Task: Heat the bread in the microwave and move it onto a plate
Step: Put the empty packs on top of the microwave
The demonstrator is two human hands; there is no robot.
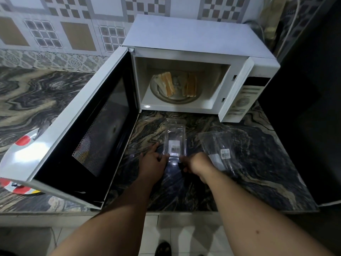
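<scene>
The white microwave (193,34) stands at the back of the counter with its door (88,126) swung wide open to the left. Inside, bread slices (168,84) and more slices (190,85) lie on the glass turntable (175,101). In front of it a clear plastic tray (175,137) with a barcode label lies on the counter. My left hand (153,161) and my right hand (195,161) grip its near end from either side. A white plate (20,154) with red dots sits at the left, partly hidden behind the door.
A second clear plastic wrapper (221,150) with a label lies to the right of the tray. The dark marbled counter (258,172) ends at a front edge near my arms. A dark wall (313,108) closes off the right side.
</scene>
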